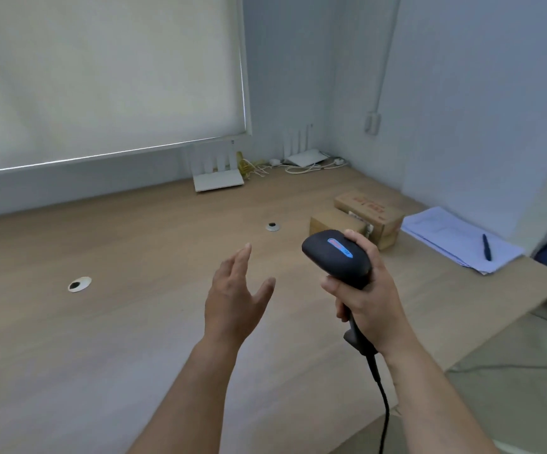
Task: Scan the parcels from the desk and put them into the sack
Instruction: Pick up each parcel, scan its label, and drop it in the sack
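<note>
The black matt plastic barcode scanner (336,257) lies smooth in the right hand (367,299). Beyond it sit two brown matt cardboard parcels (368,214); beneath, the pale smooth wood-look desk (134,322); rightward, white paper sheets (455,237).

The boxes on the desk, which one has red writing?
The bigger cardboard box, farther back by the papers. The smaller box in front of it looks plain brown.

The scanner (336,257) is black with a glowing blue strip. The two parcels (368,215) are brown cardboard with red print. The desk (134,322) is pale wood-grain; the pen (487,247) is dark blue.
</note>
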### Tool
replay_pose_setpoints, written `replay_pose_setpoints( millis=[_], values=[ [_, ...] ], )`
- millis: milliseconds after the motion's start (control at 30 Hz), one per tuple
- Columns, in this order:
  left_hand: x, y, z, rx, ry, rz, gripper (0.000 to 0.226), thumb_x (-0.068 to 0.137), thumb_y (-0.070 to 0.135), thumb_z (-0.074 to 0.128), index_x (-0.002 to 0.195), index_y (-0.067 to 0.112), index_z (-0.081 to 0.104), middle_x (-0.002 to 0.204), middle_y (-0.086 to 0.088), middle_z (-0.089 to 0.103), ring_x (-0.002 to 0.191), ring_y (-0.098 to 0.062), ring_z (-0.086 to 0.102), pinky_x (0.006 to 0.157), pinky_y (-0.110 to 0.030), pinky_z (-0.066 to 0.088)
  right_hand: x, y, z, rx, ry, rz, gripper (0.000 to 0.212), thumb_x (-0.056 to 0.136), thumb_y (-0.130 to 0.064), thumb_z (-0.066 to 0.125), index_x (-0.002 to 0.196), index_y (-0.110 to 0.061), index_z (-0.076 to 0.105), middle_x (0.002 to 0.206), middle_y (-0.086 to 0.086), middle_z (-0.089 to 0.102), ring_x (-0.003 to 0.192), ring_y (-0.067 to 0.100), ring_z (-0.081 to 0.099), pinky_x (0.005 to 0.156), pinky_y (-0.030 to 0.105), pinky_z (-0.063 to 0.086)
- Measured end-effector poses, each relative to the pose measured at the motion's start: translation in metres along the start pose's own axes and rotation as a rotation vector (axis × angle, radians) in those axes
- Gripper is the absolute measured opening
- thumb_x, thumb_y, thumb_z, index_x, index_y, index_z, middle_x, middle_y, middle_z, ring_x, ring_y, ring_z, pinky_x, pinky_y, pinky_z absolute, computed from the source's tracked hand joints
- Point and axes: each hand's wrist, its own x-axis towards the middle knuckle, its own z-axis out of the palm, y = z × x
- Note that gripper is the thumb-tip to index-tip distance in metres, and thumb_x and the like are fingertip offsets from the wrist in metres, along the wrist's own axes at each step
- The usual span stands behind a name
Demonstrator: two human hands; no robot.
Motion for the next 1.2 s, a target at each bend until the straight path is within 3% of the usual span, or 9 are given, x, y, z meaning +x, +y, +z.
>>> replay_pose_setpoints(
  millis=[200,600,867,1000,1200],
  values=[
    [0.051,0.03,0.065,-0.043,-0.086,-0.009,0.071,0.089,0.044,0.06,0.15,0.027,0.027,0.148,0.002,0.037,0.137,-0.014,0.031,0.1,-0.031,0.036,0.056,0.011,-0.052,-0.062,0.059,0.03,0.071,0.082,0.001,0.075,0.125,-0.05,0.052,0.085,0.001,0.062,0.046,0.022,0.048,0.046,0.031,0.045],
    [0.121,0.076,0.165,-0.041,-0.207,-0.011,0.07,0.089,0.044,0.058,0.149,0.031,0.025,0.15,0.005,0.033,0.138,-0.012,0.027,0.101,-0.03,0.034,0.132,0.04,-0.137,-0.08,0.12,0.079,0.069,0.081,0.0,0.075,0.124,-0.05,0.053,0.103,0.003,0.064,0.047,0.023,0.049,0.047,0.03,0.046],
    [0.17,0.103,0.239,0.036,-0.26,-0.123,0.065,0.093,0.042,0.054,0.149,0.031,0.025,0.152,0.005,0.03,0.139,-0.014,0.025,0.104,-0.031,0.032,0.213,0.079,-0.186,-0.053,0.002,0.107,0.069,0.075,-0.011,0.076,0.126,-0.05,0.052,0.109,-0.001,0.063,0.047,0.02,0.049,0.046,0.028,0.047],
    [0.191,0.111,0.278,0.124,-0.28,-0.192,0.059,0.096,0.036,0.048,0.15,0.03,0.025,0.153,0.006,0.029,0.138,-0.015,0.024,0.104,-0.029,0.03,0.261,0.104,-0.208,-0.032,-0.075,0.12,0.071,0.081,-0.001,0.076,0.132,-0.042,0.05,0.11,0.01,0.063,0.046,0.023,0.05,0.045,0.033,0.046],
    [0.203,0.106,0.328,0.371,-0.357,-0.136,0.052,0.101,0.029,0.034,0.151,0.025,0.022,0.157,-0.001,0.026,0.142,-0.024,0.021,0.113,-0.032,0.022,0.307,0.14,-0.221,-0.019,-0.202,0.179,0.071,0.083,0.0,0.074,0.136,-0.038,0.047,0.121,0.014,0.06,0.048,0.021,0.05,0.048,0.029,0.048]
  ],
)
